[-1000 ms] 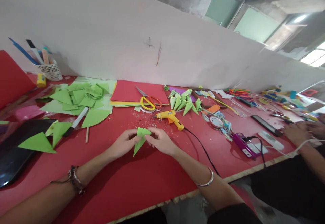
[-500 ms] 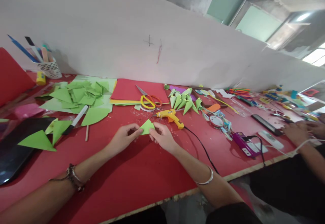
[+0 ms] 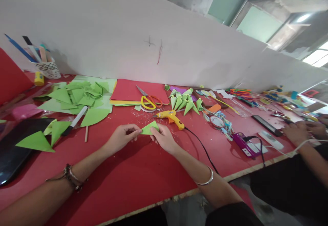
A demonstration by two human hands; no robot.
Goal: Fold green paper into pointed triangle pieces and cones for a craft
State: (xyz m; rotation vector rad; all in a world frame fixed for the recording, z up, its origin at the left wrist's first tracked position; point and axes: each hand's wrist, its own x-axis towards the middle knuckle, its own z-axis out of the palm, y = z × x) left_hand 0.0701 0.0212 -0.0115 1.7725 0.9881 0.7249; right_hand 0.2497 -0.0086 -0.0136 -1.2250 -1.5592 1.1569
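A small piece of light green paper [image 3: 147,129] is held up over the front middle of the red table. My right hand [image 3: 165,139] grips its right part, the thumb lying on top and the fingers beneath. At the paper's left tip, the thumb and fingers of my left hand [image 3: 125,138] pinch together; some fingertips are hidden. Just beyond my right hand lies a yellow glue gun [image 3: 172,117], its nozzle pointing left. Scissors [image 3: 148,102] with yellow and orange handles rest behind it on red paper sheets [image 3: 125,88]. Several green paper cones [image 3: 188,104] lie to the right of the sheets.
On the left are a pile of green paper pieces [image 3: 79,96], a marker [image 3: 75,120], a black tray [image 3: 12,164] and a pen cup [image 3: 50,69]. To the right sit a tape roll [image 3: 217,122] and a purple power adapter [image 3: 246,145]. Another person's hand [image 3: 296,133] is at far right.
My left hand has slid slightly left to the paper's tip. The right thumb now lies farther over the paper, which looks longer and flatter. The whole view has shifted a little.
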